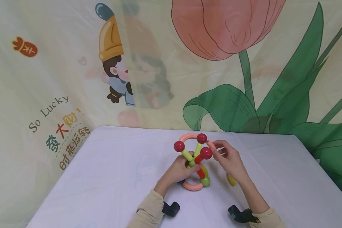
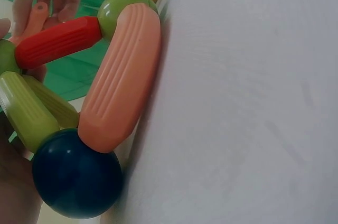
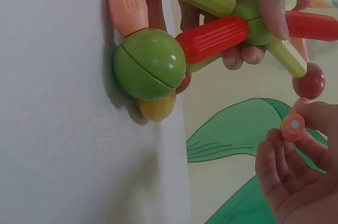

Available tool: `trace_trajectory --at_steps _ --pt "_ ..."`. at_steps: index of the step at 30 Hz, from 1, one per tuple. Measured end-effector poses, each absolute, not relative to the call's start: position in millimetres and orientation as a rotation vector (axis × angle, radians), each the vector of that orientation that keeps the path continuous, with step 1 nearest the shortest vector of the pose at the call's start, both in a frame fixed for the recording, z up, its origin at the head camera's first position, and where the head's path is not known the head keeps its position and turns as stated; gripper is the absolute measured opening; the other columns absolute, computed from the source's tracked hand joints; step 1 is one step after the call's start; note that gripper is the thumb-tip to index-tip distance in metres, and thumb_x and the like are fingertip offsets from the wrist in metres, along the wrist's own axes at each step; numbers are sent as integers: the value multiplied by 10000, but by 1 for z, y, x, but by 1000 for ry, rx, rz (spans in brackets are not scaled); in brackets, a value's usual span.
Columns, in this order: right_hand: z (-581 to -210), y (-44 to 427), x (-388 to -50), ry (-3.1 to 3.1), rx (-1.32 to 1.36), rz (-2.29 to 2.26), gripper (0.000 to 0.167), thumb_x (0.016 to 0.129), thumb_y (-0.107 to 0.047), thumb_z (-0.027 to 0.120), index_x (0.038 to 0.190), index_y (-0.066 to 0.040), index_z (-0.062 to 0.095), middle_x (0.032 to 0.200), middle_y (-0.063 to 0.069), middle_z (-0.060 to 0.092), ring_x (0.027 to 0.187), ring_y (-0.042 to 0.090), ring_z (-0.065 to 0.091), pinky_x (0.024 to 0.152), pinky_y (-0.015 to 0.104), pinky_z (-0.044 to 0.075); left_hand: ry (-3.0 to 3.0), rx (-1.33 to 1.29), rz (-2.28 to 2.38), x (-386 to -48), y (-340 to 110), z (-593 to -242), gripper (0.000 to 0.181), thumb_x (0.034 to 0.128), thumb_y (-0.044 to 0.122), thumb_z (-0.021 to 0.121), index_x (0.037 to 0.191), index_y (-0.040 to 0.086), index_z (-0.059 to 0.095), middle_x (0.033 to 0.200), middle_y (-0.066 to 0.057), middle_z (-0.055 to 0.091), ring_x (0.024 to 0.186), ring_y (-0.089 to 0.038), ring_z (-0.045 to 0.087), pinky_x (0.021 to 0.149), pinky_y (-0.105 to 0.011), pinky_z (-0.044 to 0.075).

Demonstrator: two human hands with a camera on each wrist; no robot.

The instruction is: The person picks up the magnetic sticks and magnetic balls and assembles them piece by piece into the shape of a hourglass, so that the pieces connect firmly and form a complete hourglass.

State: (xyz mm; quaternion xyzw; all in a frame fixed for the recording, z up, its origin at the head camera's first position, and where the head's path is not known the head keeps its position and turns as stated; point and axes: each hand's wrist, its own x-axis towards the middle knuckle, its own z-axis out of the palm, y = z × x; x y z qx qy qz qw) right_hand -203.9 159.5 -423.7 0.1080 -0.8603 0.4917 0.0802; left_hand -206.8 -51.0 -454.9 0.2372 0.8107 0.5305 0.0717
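Observation:
A magnetic ball-and-stick model stands on the table, with my left hand (image 1: 176, 171) gripping it around the green middle ball (image 3: 256, 20). Red balls (image 1: 179, 146) top its upper sticks, and a salmon curved stick (image 1: 188, 136) bridges two of them. Down at the base, another curved stick (image 2: 121, 78) links a dark blue ball (image 2: 76, 174) to a green ball (image 3: 150, 64). Between thumb and fingers, my right hand (image 1: 231, 160) pinches a loose salmon curved stick (image 1: 211, 145) close beside the red balls. Its round end shows a small pale disc in the right wrist view.
A yellow piece (image 1: 231, 180) lies on the white table (image 1: 111, 177), below the right hand and partly hidden by the wrist. Behind the table's far edge hangs a printed cloth (image 1: 154, 63). Black wrist devices (image 1: 172, 209) sit at both sleeves.

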Motion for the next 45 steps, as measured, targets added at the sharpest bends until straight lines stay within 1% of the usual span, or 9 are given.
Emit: trace_trajectory --at_steps 4,8,12,15,20,25,34,40,45 --pt "-421 157 -203 -2570 323 1491 400 891 -340 640 1215 -126 547 1107 87 609 846 210 619 670 248 539 2444 701 1583 -207 -51 -455 226 880 372 632 999 189 573 934 45 626 843 -66 589 761 -217 501" --pt "-407 152 -196 -2577 317 1503 374 906 -253 632 1226 -84 537 1131 116 597 849 252 621 664 215 526 2447 690 1577 -206 -51 -454 222 879 371 633 997 193 571 936 49 621 854 -67 588 768 -218 499" --pt "-406 153 -196 -2591 299 1550 381 916 -280 614 1238 -95 530 1122 119 602 824 273 624 684 250 532 2448 688 1578 -206 -50 -454 226 879 376 633 996 192 572 932 50 621 850 -69 585 763 -220 498" --pt "-414 158 -201 -2593 295 1623 397 922 -354 589 1244 -129 528 1143 106 600 830 235 619 721 271 532 2445 692 1583 -206 -50 -455 230 879 377 635 996 189 576 927 48 625 841 -68 584 757 -220 498" --pt "-410 162 -201 -2595 323 1734 381 947 -335 552 1259 -118 518 1185 120 579 886 227 621 789 248 524 2426 703 1608 -207 -51 -456 231 874 379 642 986 184 584 911 46 636 823 -70 591 741 -226 502" --pt "-406 167 -200 -2591 349 1832 386 953 -325 541 1280 -122 512 1200 124 572 938 279 639 828 267 528 2386 685 1630 -209 -52 -457 242 869 395 644 984 189 589 901 48 650 810 -79 598 732 -242 501" --pt "-404 169 -200 -2599 335 1893 435 930 -354 572 1303 -141 498 1263 100 543 977 147 636 881 330 521 2369 703 1630 -209 -55 -457 252 868 406 646 1001 200 585 875 56 619 790 -77 559 703 -228 467" --pt "-403 168 -199 -2565 323 1942 453 915 -374 591 1297 -146 501 1279 76 515 995 145 635 847 253 526 2372 744 1619 -209 -56 -450 208 878 337 644 987 170 588 791 33 554 698 -48 472 627 -197 382" --pt "-401 166 -197 -2526 351 1987 438 929 -349 578 1299 -128 499 1285 78 503 997 135 648 851 233 521 2313 787 1623 -201 -59 -431 215 889 274 630 1020 108 590 853 10 602 745 -11 507 680 -206 431"
